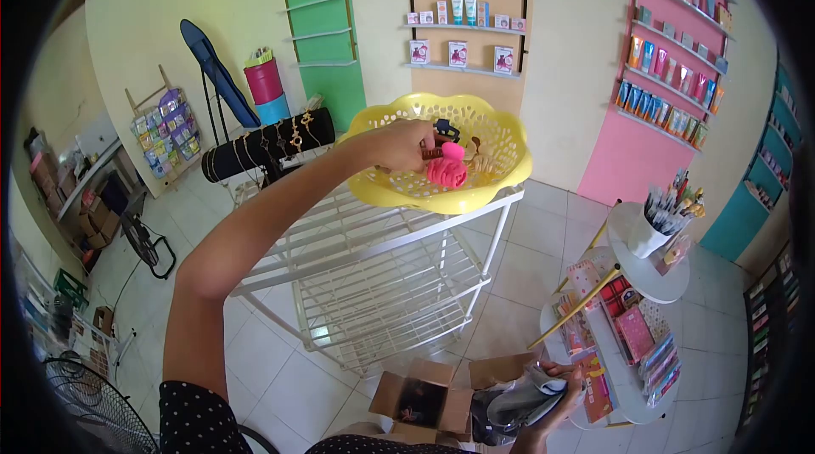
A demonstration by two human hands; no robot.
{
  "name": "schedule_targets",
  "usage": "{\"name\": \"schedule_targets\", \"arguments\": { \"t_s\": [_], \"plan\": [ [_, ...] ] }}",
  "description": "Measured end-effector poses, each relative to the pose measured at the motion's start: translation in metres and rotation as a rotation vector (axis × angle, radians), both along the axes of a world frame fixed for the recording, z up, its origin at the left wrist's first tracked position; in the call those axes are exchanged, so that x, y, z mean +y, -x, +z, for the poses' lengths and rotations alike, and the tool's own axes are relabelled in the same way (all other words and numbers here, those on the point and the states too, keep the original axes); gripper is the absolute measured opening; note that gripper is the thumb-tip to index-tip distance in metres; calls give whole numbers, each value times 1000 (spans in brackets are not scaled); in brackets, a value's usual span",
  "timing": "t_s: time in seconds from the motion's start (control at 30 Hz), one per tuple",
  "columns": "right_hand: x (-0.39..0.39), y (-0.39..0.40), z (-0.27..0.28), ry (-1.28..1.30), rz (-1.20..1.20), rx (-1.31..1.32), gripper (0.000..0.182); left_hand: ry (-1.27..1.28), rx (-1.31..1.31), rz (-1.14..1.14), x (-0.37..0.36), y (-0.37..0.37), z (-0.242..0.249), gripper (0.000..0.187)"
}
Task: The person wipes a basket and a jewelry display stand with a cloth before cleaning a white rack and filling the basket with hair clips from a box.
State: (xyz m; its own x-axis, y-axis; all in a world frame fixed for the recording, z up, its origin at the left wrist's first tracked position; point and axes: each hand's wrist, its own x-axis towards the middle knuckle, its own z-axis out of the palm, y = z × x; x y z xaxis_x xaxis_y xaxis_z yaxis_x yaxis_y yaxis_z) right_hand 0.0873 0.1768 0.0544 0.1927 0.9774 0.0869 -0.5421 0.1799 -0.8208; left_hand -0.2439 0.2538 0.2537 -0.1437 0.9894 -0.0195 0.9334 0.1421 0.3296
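Note:
My left hand [404, 146] reaches over the yellow plastic basket [501, 189], its fingers closed on a small bunch of hair clips. Bright pink clips [447, 170] and a brown one [433, 152] show at the fingertips. A black clip [446, 129] is just beyond the hand, and a beige one [481, 157] lies to the right in the basket. Low in view, my right hand [567, 392] grips a clear plastic bag [522, 399] with greyish contents I cannot make out. The bag hangs over the open cardboard boxes.
The basket stands on a white slatted rack [382, 301]. Two open cardboard boxes [386, 394] are below. A black bracelet roll [272, 144] is at left. To the right stands a tiered round shelf [654, 280] with a pen cup [649, 237]. Stocked shelves [463, 27] line the walls.

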Motion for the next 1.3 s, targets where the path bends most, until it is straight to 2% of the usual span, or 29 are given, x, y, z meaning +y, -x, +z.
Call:
{"name": "schedule_targets", "arguments": {
  "t_s": [0.03, 0.1, 0.13, 0.17, 0.2, 0.27, 0.3, 0.33, 0.37, 0.4, 0.53, 0.6, 0.63, 0.67, 0.7, 0.77, 0.83, 0.87, 0.93, 0.97, 1.03, 1.07, 1.17, 1.2, 1.23, 1.3],
  "plan": [
    [-1, 0, 1, 9, -2, -7, 32, 9, -7, -2, 1, 3, -5, 31],
    [-3, 0, 5, 23, -3, 10, 33, -290, 135, -257, 0, 2, -13, 34],
    [-4, -2, 6, 21, 9, -10, 33, -236, 126, -195, 2, 3, -16, 37],
    [-5, -5, 5, 19, 12, -25, 33, -453, 105, -366, 10, 15, -28, 36],
    [-5, -7, 4, 26, 17, -7, 33, -358, 13, -330, 9, 13, -25, 33],
    [-8, -10, 5, 63, 7, -10, 34, -337, -63, -299, 5, 17, -23, 23],
    [-9, -11, 7, 93, -4, -30, 34, -108, -123, -8, -20, -20, 7, 40],
    [-9, -14, 5, 68, 21, -27, 34, -737, 170, -501, -5, 37, -12, 28],
    [-9, -18, 2, 42, 46, -18, 35, -339, 310, 132, -37, 3, 9, 17],
    [-10, -23, -3, 75, 64, -33, 34, -283, 285, 119, -61, -8, -16, 17],
    [-11, -30, -29, 185, 115, -256, 31, -1447, 747, 416, -163, -19, -72, 19],
    [-11, -33, -48, 275, 177, -370, 26, -1572, -179, -217, -184, -59, -147, 17],
    [-13, -34, -59, 325, 199, -411, 23, -1436, 129, 258, -184, -89, -196, 21],
    [-15, -37, -72, 390, 234, -356, 18, -1050, -144, 210, -207, -107, -245, 13],
    [-20, -37, -88, 456, 230, -323, 16, -715, -357, 316, -204, -136, -276, 13],
    [-23, -34, -98, 544, 287, -332, 16, -259, -347, 128, -191, -156, -339, 23],
    [-30, -35, -115, 564, 261, -358, 18, -1, -270, -34, -191, -161, -414, 28],
    [-31, -36, -120, 586, 275, -392, 18, 4, -275, -61, -189, -160, -446, 28],
    [-40, -42, -131, 652, 278, -461, 15, 225, -61, -193, -188, -161, -501, 40],
    [-45, -49, -139, 668, 262, -470, 15, 235, -76, -209, -187, -164, -522, 40],
    [-57, -63, -155, 744, 243, -518, 15, 371, 270, -165, -186, -162, -555, 56],
    [-59, -66, -156, 774, 220, -525, 16, 407, 338, -175, -184, -161, -564, 64],
    [-69, -82, -167, 841, 178, -589, 17, 530, 308, -157, -178, -160, -586, 67],
    [-70, -83, -168, 852, 156, -602, 20, 466, 359, -171, -179, -157, -595, 55],
    [-73, -86, -173, 875, 158, -603, 20, 487, 355, -180, -180, -156, -603, 55],
    [-76, -91, -176, 898, 162, -648, 25, 442, 409, -213, -176, -152, -608, 40]
  ]
}}
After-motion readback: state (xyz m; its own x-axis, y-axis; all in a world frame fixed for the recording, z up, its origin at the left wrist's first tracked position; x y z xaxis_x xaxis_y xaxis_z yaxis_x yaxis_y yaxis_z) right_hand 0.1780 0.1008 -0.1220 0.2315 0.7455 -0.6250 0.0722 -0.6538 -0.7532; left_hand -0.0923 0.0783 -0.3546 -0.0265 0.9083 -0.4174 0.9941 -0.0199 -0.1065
